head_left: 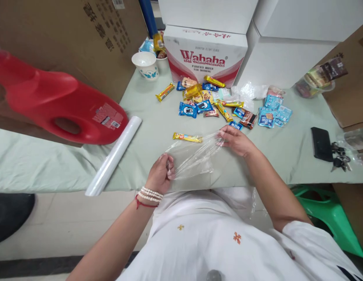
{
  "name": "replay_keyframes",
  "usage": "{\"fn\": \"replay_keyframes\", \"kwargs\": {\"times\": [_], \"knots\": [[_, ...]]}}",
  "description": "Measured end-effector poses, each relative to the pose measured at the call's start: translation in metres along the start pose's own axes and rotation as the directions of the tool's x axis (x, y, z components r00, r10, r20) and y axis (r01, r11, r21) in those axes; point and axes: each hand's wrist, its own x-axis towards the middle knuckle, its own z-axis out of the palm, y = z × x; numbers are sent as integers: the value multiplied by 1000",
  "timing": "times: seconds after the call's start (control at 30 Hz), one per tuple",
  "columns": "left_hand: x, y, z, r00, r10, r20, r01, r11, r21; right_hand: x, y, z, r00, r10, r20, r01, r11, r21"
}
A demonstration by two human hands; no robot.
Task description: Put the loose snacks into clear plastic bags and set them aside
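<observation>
A sheet of clear plastic film (196, 158) is stretched between my two hands over the near edge of the table. My left hand (161, 173), with bead bracelets at the wrist, is closed and pinches the film's near-left end. My right hand (235, 140) is closed and pinches its far-right end. A yellow snack bar (187, 137) lies on the green tablecloth (158, 128) just beyond the film. A roll of clear film (115, 154) lies to the left, slanting toward the table edge.
Several wrapped snacks (205, 101) lie before a Wahaha water carton (206, 54). More blue packets (272, 111) lie to the right. A red jug (58, 105), paper cup (146, 64), black phone (321, 143), keys (341, 160), cardboard boxes (351, 89) and green stool (330, 212) surround them.
</observation>
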Motion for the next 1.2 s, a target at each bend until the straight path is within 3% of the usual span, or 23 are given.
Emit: {"fn": "replay_keyframes", "kwargs": {"times": [0.13, 0.2, 0.23, 0.27, 0.3, 0.33, 0.37, 0.4, 0.43, 0.5, 0.53, 0.67, 0.77, 0.87, 1.0, 1.1, 1.2], "knots": [[7, 9, -8, 997, -35, 67, 31, 997, 71, -5, -2, 2, 994, 106, 20, -104, 991, -82], [11, 21, -15, 994, 108, 2, -106, 977, 185, -9, 1, -1, 993, 120, 2, -118, 980, -158], [11, 26, -19, 962, 265, -60, -238, 930, 280, -12, 3, -1, 993, 112, -27, -115, 979, -167], [9, 29, -21, 881, 460, -113, -383, 832, 400, -14, 7, 0, 992, 104, -68, -114, 980, -160], [5, 29, -23, 749, 651, -126, -505, 684, 526, -16, 11, 2, 988, 97, -116, -113, 984, -141], [-1, 26, -23, 601, 795, -83, -586, 508, 631, -18, 15, 6, 982, 96, -164, -116, 987, -114], [-7, 19, -22, 482, 876, 11, -633, 339, 696, -20, 21, 10, 974, 101, -204, -121, 989, -84], [-13, 10, -19, 419, 898, 138, -675, 206, 709, -21, 26, 16, 966, 110, -236, -125, 991, -51], [-16, -2, -15, 410, 866, 285, -721, 116, 683, -23, 32, 21, 959, 117, -257, -126, 992, -18], [-16, -25, -2, 454, 698, 554, -801, 48, 596, -24, 41, 29, 951, 114, -288, -106, 993, 44], [-12, -35, 5, 484, 610, 628, -816, 56, 575, -25, 44, 31, 948, 109, -299, -93, 993, 67], [18, -48, 25, 571, 489, 659, -797, 140, 587, -26, 45, 22, 931, 75, -357, -69, 997, 28], [26, -33, 17, 526, 398, 752, -848, 174, 501, -29, 38, 3, 902, -31, -431, -23, 992, -121], [16, -12, -8, 459, 246, 854, -888, 156, 432, -34, 35, -17, 903, -89, -420, -16, 971, -240], [-7, 10, -40, 482, 84, 872, -876, 24, 482, -40, 44, -32, 912, -111, -395, -48, 928, -370], [-21, 20, -39, 559, 19, 829, -824, -101, 558, -44, 50, -30, 910, -164, -381, -49, 870, -491], [-29, 21, -14, 703, 135, 698, -634, -326, 701, -46, 50, -23, 922, -181, -342, -46, 827, -561]]}}
